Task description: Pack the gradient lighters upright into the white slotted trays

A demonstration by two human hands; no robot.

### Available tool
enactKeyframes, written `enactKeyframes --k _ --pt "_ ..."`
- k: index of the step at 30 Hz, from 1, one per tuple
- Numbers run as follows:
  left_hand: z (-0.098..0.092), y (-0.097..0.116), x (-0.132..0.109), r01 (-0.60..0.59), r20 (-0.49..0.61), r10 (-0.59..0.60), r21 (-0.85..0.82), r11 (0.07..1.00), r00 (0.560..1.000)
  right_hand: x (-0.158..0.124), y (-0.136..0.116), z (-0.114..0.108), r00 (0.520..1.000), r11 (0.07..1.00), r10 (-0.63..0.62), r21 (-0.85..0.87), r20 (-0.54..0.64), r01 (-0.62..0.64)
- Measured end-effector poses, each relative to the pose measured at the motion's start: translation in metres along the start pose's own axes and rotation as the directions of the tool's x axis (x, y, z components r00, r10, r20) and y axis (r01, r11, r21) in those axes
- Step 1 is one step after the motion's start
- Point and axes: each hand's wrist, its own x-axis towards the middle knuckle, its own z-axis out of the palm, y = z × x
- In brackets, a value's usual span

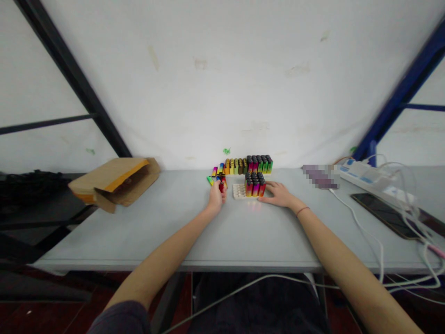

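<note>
A red disposable lighter [221, 184] sits in the left hand [216, 199], its long axis near upright, its dark top end pointing up and away, partly hidden by the fingers; the grey counter [174, 227] carries loose lighters [210, 180] just beside that hand, a long row of standing lighters [239, 166] behind, and a block of upright lighters [253, 184] in a white tray [238, 191]; a cardboard envelope [114, 182] lies at the far left, a power strip [365, 177] and a dark phone [382, 215] at the right, before a white wall [222, 83]; the left hand is curled shut around its lighter; the right hand [278, 195] lies open and flat on the counter, holding nothing, its fingertips just beside the block
</note>
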Motion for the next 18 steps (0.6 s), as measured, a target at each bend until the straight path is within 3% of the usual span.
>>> enactKeyframes --k 18 --pt "-0.0042 -0.0004 0.0020 -0.012 0.076 0.013 -0.004 1.000 0.997 0.0001 0.0019 0.0012 1.000 1.000 -0.001 0.025 -0.017 0.002"
